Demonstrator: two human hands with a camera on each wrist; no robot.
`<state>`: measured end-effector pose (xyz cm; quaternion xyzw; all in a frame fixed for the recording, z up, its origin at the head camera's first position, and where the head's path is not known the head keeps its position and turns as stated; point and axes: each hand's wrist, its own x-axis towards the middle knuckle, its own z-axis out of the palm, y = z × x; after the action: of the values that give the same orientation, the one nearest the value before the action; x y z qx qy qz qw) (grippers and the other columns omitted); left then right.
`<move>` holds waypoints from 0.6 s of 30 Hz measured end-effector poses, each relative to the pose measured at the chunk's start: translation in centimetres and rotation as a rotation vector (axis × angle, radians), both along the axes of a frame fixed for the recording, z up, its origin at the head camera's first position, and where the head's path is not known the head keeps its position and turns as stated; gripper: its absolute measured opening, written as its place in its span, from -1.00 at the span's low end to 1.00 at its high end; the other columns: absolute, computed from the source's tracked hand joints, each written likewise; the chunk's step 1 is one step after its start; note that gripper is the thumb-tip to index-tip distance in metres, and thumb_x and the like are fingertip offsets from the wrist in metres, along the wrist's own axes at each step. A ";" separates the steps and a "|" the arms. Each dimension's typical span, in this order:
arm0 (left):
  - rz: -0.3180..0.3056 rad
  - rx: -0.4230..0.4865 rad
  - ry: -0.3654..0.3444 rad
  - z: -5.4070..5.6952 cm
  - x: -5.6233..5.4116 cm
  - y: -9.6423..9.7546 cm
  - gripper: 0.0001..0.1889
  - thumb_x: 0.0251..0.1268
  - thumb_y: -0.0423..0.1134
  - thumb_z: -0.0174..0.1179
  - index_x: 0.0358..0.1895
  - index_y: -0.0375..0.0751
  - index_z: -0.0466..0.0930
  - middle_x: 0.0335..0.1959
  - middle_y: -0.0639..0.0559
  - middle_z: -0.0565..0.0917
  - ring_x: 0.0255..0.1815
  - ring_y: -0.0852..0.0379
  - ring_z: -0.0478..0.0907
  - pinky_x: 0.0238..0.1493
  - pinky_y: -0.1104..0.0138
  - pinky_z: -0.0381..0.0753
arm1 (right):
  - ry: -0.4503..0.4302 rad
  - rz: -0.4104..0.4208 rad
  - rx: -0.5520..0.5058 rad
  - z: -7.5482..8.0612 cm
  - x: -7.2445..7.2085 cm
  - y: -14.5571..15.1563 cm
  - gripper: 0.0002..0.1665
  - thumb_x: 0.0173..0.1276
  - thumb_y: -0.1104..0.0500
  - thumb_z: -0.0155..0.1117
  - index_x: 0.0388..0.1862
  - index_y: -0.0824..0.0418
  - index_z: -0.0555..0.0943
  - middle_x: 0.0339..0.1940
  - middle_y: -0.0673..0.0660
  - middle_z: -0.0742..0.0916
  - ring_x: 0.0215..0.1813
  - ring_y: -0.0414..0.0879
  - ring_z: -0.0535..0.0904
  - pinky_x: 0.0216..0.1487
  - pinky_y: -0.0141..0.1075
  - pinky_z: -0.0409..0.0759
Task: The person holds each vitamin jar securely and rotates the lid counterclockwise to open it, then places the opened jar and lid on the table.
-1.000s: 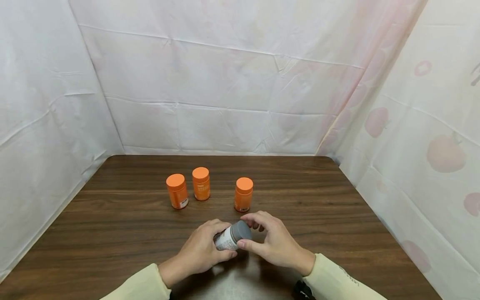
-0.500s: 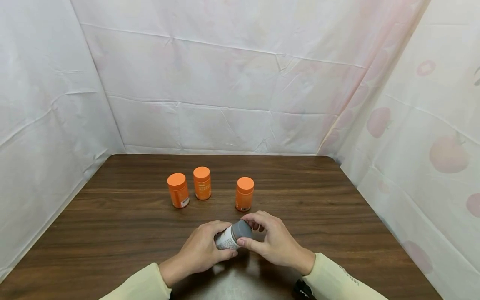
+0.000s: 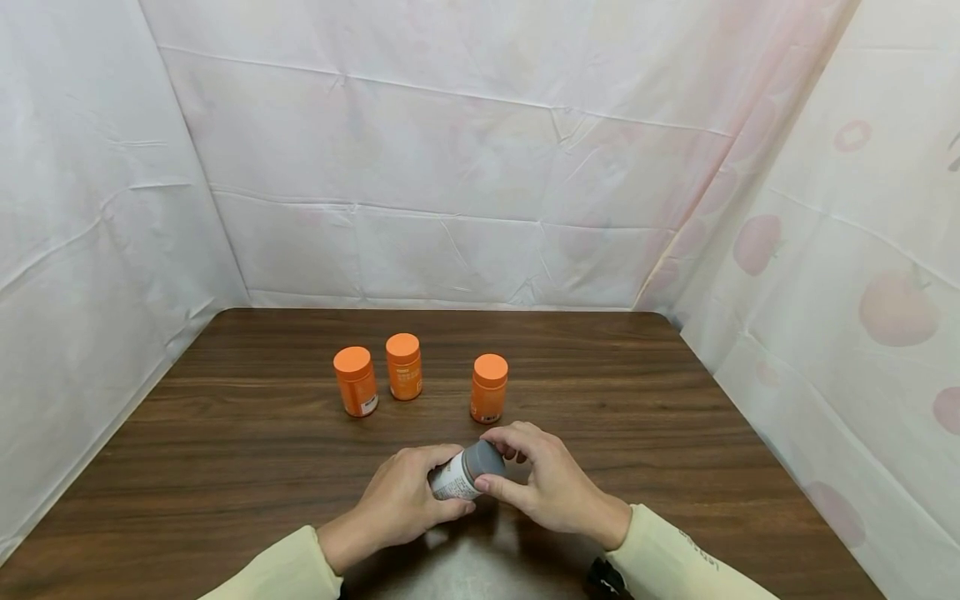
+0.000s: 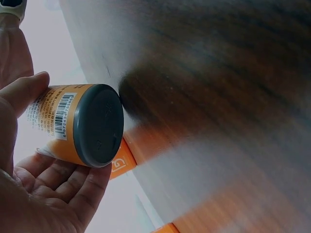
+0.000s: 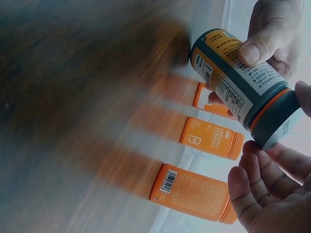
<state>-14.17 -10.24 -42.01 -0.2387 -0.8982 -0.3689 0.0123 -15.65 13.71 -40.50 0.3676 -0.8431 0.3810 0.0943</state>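
A dark grey-green pill bottle (image 3: 453, 479) with a white and orange label is tilted in front of me, its grey lid (image 3: 483, 460) towards the right. My left hand (image 3: 405, 492) grips the body, thumb on the near side and fingers round the far side. On the lid, my right hand (image 3: 551, 479) pinches with thumb and fingertips from opposite sides. The right wrist view shows an orange band (image 5: 269, 108) between lid and body. Its dark base (image 4: 99, 126) faces the left wrist camera, low over the table.
Beyond my hands, three orange bottles stand upright: a left one (image 3: 356, 383), a middle one (image 3: 405, 368) and a right one (image 3: 488, 390) just past my right fingertips. The brown wood table (image 3: 225, 467) is walled by white sheets (image 3: 420, 167) behind and at both sides.
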 end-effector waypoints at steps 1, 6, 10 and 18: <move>0.001 -0.001 -0.001 0.0 0.0 0.0 -0.57 0.03 0.02 0.60 0.00 0.33 0.69 -0.28 0.40 0.67 -0.37 0.35 0.54 -0.36 0.35 0.50 | 0.002 0.002 0.000 0.0 0.0 0.0 -0.56 0.33 -0.11 0.49 0.11 -0.01 0.64 -0.24 -0.12 0.62 -0.18 -0.06 0.56 -0.16 -0.19 0.61; 0.011 -0.017 -0.006 0.1 0.1 0.0 -0.58 0.04 0.03 0.59 0.00 0.34 0.68 -0.29 0.41 0.66 -0.38 0.35 0.53 -0.37 0.35 0.48 | 0.017 0.015 -0.001 0.1 0.0 0.0 -0.56 0.33 -0.09 0.49 0.12 0.00 0.64 -0.22 -0.12 0.63 -0.18 -0.07 0.56 -0.15 -0.19 0.61; 0.010 -0.019 -0.004 0.1 0.1 0.0 -0.58 0.04 0.02 0.59 0.00 0.34 0.68 -0.28 0.41 0.66 -0.38 0.35 0.53 -0.38 0.35 0.48 | 0.025 0.029 -0.003 0.1 0.0 0.1 -0.56 0.35 -0.07 0.49 0.14 0.01 0.64 -0.20 -0.13 0.63 -0.16 -0.08 0.57 -0.13 -0.19 0.62; 0.006 -0.010 0.014 0.1 0.1 -0.1 -0.56 0.04 0.01 0.60 0.02 0.34 0.68 -0.29 0.41 0.67 -0.38 0.35 0.53 -0.37 0.35 0.48 | 0.038 0.076 0.011 0.2 -0.2 0.3 -0.48 0.35 -0.02 0.49 0.23 0.07 0.60 -0.07 -0.16 0.64 -0.10 -0.17 0.56 -0.09 -0.21 0.64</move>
<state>-14.09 -10.30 -41.87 -0.2386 -0.9006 -0.3628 0.0187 -15.83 13.97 -40.31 0.4071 -0.8285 0.3728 0.0936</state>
